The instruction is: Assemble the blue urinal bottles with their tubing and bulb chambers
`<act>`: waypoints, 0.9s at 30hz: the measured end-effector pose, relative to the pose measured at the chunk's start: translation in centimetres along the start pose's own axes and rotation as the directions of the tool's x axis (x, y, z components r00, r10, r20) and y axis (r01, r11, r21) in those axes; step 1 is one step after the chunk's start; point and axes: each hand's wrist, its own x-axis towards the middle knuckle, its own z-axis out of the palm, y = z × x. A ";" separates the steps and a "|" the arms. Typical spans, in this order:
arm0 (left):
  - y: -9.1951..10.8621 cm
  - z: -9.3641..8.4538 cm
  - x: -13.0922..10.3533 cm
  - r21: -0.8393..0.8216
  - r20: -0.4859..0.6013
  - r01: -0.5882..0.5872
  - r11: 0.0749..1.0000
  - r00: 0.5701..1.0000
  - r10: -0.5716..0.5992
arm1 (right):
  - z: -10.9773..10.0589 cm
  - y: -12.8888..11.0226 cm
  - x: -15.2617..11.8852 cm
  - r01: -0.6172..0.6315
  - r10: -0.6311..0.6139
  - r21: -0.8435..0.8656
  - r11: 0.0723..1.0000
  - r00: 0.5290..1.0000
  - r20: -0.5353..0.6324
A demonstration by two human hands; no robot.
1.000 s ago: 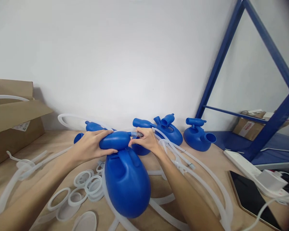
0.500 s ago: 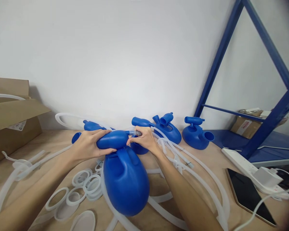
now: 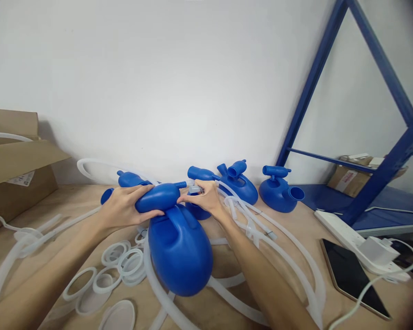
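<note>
My left hand (image 3: pixel 129 206) is wrapped round a blue bulb-shaped spout piece (image 3: pixel 158 198), whose narrow nozzle points right. Below it a large blue plastic urinal bottle (image 3: pixel 184 256) with a moulded handle hangs tilted, seemingly joined to the spout piece. Just right of the nozzle tip, my right hand (image 3: pixel 206 198) pinches a small grey piece (image 3: pixel 194 189); its exact kind is too small to tell. A gap shows between the grey piece and the nozzle. My right thumb reaches toward the side of the spout piece.
More blue urinal bottles (image 3: pixel 278 195) stand along the wall. White tubes (image 3: pixel 296 259) coil over the table, and pale rings and lids (image 3: pixel 131 263) lie at front left. A cardboard box (image 3: pixel 20 183) is at left; a phone (image 3: pixel 353 277) and power strip (image 3: pixel 361 243) are at right.
The grey piece has come away from the nozzle tip, which now shows bare and points slightly upward. The large bottle has risen a little. Both hands keep their grip.
</note>
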 end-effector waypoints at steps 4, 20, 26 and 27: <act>0.2 -0.4 0.5 0.004 0.139 0.080 0.997 0.987 -0.080 | -1.0 -0.5 0.6 0.010 -0.005 -0.035 0.999 0.989 0.149; 2.5 -3.5 2.1 -0.578 0.517 0.595 0.559 0.797 -0.313 | -3.1 -3.0 1.9 -0.159 0.153 -0.055 0.986 0.710 0.688; -1.0 -1.0 1.8 -0.493 0.540 0.497 0.714 0.818 -0.197 | -3.8 -3.3 1.9 -0.177 0.110 0.013 0.984 0.666 0.738; -1.1 -0.4 1.5 -0.457 0.563 0.441 0.773 0.816 -0.133 | -3.9 -3.3 2.0 -0.180 0.110 0.014 0.984 0.660 0.743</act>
